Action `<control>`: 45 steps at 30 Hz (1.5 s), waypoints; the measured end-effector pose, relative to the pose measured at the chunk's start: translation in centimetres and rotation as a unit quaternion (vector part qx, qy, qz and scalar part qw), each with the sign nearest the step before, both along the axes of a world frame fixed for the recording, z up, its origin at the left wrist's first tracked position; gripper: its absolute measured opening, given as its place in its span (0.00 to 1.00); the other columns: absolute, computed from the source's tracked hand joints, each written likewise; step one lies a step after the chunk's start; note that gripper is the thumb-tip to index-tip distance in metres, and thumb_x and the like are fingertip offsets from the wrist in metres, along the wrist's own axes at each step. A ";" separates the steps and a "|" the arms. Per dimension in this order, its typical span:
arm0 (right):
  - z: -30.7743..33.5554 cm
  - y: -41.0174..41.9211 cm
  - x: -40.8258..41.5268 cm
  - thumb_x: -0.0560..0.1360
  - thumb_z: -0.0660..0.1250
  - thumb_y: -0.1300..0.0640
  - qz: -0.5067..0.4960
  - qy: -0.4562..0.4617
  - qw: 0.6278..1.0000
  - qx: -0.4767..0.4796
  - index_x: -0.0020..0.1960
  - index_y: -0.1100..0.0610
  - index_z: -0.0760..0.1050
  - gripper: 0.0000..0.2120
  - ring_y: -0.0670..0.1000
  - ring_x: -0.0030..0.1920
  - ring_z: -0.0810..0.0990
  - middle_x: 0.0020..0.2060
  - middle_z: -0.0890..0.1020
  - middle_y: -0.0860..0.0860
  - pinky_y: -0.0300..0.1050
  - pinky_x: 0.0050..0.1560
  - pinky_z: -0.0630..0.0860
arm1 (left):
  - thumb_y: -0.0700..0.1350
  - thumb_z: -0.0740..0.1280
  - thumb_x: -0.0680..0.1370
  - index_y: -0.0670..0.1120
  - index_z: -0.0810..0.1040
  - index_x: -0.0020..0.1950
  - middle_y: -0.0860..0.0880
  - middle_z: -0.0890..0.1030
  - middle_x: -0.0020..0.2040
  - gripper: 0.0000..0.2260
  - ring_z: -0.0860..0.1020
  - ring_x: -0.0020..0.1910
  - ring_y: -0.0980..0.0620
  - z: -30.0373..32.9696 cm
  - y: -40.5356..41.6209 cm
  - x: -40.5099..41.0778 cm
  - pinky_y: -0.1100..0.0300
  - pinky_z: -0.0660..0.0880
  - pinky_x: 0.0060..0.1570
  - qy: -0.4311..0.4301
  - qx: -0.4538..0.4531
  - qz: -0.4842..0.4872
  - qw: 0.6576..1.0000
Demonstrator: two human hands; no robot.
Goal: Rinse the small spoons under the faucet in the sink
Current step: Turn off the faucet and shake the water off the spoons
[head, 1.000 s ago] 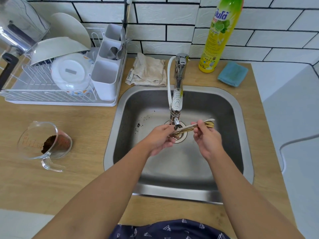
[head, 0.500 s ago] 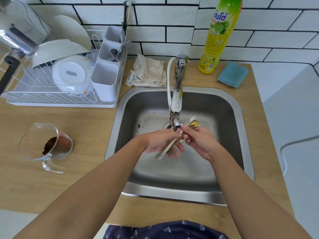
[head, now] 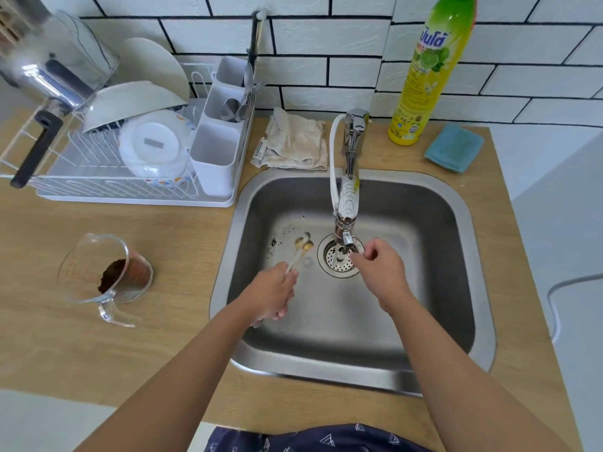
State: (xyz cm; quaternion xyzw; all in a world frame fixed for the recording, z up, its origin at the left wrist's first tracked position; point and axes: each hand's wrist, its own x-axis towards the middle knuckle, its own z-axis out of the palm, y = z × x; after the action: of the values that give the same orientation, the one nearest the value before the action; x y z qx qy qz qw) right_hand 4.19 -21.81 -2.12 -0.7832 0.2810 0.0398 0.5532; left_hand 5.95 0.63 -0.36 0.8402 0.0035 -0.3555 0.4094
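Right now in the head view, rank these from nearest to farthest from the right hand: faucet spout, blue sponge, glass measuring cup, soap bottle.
From the right hand, over the drain:
1. Faucet spout, just left of its fingers.
2. Blue sponge, back right on the counter.
3. Soap bottle, behind the sink against the wall; close to the sponge's rank.
4. Glass measuring cup, far left counter.

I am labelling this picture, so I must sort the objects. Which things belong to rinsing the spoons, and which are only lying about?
For the job:
spoons, held by the left hand
faucet
sink
right hand, near the spout

Lying about:
soap bottle
blue sponge
cloth
dish rack
measuring cup
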 end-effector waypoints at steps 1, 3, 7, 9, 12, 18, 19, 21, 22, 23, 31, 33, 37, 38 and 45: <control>0.6 -0.5 -0.1 0.71 0.71 0.63 -0.003 -0.024 0.998 -0.061 0.35 0.54 0.66 0.15 0.51 0.32 0.66 0.30 0.71 0.47 0.33 0.29 0.64 | 0.49 0.56 0.85 0.42 0.70 0.51 0.43 0.78 0.38 0.11 0.78 0.29 0.46 0.1 -0.3 0.1 0.52 0.78 0.31 -0.054 0.038 0.015 0.998; 1.9 -1.7 -0.2 0.69 0.69 0.65 -0.012 -0.088 0.984 -0.155 0.34 0.55 0.65 0.14 0.48 0.31 0.66 0.29 0.70 0.47 0.36 0.31 0.63 | 0.52 0.54 0.85 0.46 0.69 0.48 0.43 0.80 0.37 0.12 0.81 0.32 0.44 0.3 -0.8 0.1 0.45 0.80 0.35 -0.172 0.068 0.059 0.981; 2.9 -3.5 -1.2 0.68 0.68 0.65 -0.065 -0.186 0.952 -0.236 0.33 0.58 0.66 0.11 0.47 0.31 0.66 0.29 0.71 0.50 0.35 0.33 0.63 | 0.52 0.54 0.85 0.49 0.65 0.47 0.47 0.77 0.32 0.10 0.77 0.28 0.46 0.1 -1.4 0.4 0.47 0.75 0.28 -0.260 0.082 0.047 0.961; 2.1 -4.1 -1.7 0.70 0.70 0.64 0.025 -0.082 0.969 -0.231 0.37 0.59 0.72 0.08 0.48 0.35 0.73 0.33 0.76 0.51 0.34 0.36 0.66 | 0.49 0.61 0.83 0.43 0.71 0.53 0.44 0.79 0.43 0.09 0.80 0.38 0.44 0.4 -1.6 0.9 0.49 0.77 0.37 -0.116 0.219 -0.093 0.964; 0.4 -4.1 -2.9 0.72 0.76 0.54 0.261 0.178 0.922 -0.224 0.53 0.56 0.79 0.12 0.57 0.53 0.79 0.53 0.79 0.54 0.44 0.52 0.73 | 0.41 0.66 0.81 0.36 0.74 0.59 0.39 0.80 0.55 0.10 0.82 0.50 0.41 0.2 -1.6 1.0 0.52 0.78 0.47 -0.016 0.323 -0.202 0.925; 0.9 -3.6 -3.5 0.69 0.69 0.66 0.057 -0.054 0.968 -0.240 0.31 0.50 0.61 0.20 0.51 0.32 0.68 0.30 0.69 0.47 0.42 0.32 0.63 | 0.51 0.53 0.85 0.48 0.64 0.48 0.47 0.77 0.33 0.10 0.76 0.30 0.45 -0.8 -1.5 -0.9 0.53 0.66 0.27 -0.244 0.125 0.016 0.962; 1.0 -3.7 -3.4 0.68 0.69 0.66 0.043 -0.061 0.969 -0.235 0.31 0.50 0.61 0.20 0.50 0.32 0.68 0.29 0.69 0.47 0.42 0.32 0.63 | 0.49 0.54 0.85 0.46 0.66 0.50 0.45 0.78 0.36 0.09 0.77 0.32 0.43 -0.8 -1.3 -0.3 0.52 0.68 0.29 -0.214 0.150 -0.003 0.965; 1.0 -4.1 -3.1 0.70 0.70 0.64 0.107 0.013 0.965 -0.241 0.35 0.52 0.70 0.12 0.54 0.37 0.75 0.34 0.76 0.50 0.45 0.35 0.69 | 0.42 0.61 0.83 0.39 0.73 0.57 0.41 0.80 0.48 0.07 0.81 0.43 0.41 -0.5 -1.0 0.3 0.52 0.73 0.37 -0.074 0.250 -0.065 0.963; 1.1 -4.2 -3.2 0.72 0.70 0.62 0.205 0.116 0.939 -0.252 0.45 0.54 0.76 0.05 0.58 0.46 0.79 0.42 0.81 0.54 0.46 0.42 0.73 | 0.38 0.65 0.80 0.38 0.75 0.60 0.41 0.80 0.53 0.10 0.82 0.46 0.42 -0.4 -0.8 0.6 0.56 0.75 0.38 -0.022 0.310 -0.106 0.944; 1.1 -4.4 -3.2 0.74 0.71 0.59 0.289 0.206 0.901 -0.251 0.58 0.56 0.78 0.14 0.60 0.57 0.80 0.54 0.82 0.57 0.45 0.51 0.75 | 0.36 0.67 0.79 0.37 0.75 0.62 0.42 0.79 0.52 0.12 0.82 0.45 0.43 -0.4 -0.8 0.7 0.59 0.77 0.36 0.006 0.340 -0.126 0.932; 9.1 -4.2 4.8 0.82 0.65 0.49 0.137 -0.079 0.950 -0.270 0.64 0.56 0.81 0.16 0.56 0.58 0.82 0.59 0.85 0.56 0.41 0.55 0.69 | 0.40 0.62 0.82 0.42 0.70 0.62 0.44 0.78 0.48 0.10 0.81 0.38 0.44 -0.1 -1.1 2.2 0.56 0.79 0.29 -0.075 0.307 -0.088 0.945; 11.8 -3.2 7.6 0.83 0.59 0.45 0.149 -0.153 0.948 -0.235 0.67 0.56 0.78 0.20 0.56 0.62 0.79 0.62 0.83 0.56 0.44 0.58 0.69 | 0.38 0.64 0.81 0.43 0.69 0.64 0.44 0.77 0.49 0.12 0.78 0.35 0.47 0.0 -1.2 2.3 0.59 0.76 0.26 -0.067 0.314 -0.109 0.941; 14.6 -1.7 12.2 0.83 0.45 0.34 0.261 -0.110 0.927 -0.246 0.78 0.57 0.66 0.36 0.53 0.80 0.62 0.79 0.66 0.55 0.48 0.78 0.55 | 0.42 0.59 0.83 0.44 0.68 0.58 0.41 0.78 0.52 0.05 0.78 0.38 0.44 0.4 -1.3 2.2 0.52 0.82 0.32 -0.059 0.291 -0.098 0.950; 14.6 -1.5 12.7 0.82 0.43 0.33 0.281 -0.097 0.917 -0.266 0.79 0.59 0.65 0.38 0.53 0.81 0.59 0.81 0.64 0.55 0.50 0.78 0.54 | 0.42 0.58 0.84 0.44 0.68 0.59 0.41 0.78 0.51 0.05 0.78 0.38 0.44 0.4 -1.2 2.1 0.51 0.82 0.32 -0.057 0.289 -0.095 0.951; 13.7 -0.8 12.6 0.84 0.42 0.35 0.294 -0.070 0.899 -0.317 0.80 0.58 0.63 0.36 0.51 0.83 0.53 0.83 0.58 0.54 0.50 0.79 0.52 | 0.43 0.58 0.84 0.43 0.69 0.64 0.41 0.78 0.54 0.09 0.81 0.41 0.43 0.5 -0.9 1.9 0.48 0.84 0.38 -0.068 0.280 -0.113 0.951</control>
State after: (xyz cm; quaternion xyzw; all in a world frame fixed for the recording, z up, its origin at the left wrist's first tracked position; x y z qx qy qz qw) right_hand 16.76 -22.60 11.54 -0.9648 -0.0035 0.0541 0.2574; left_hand 7.83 -0.25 0.11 0.9381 -0.0197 -0.3264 0.1139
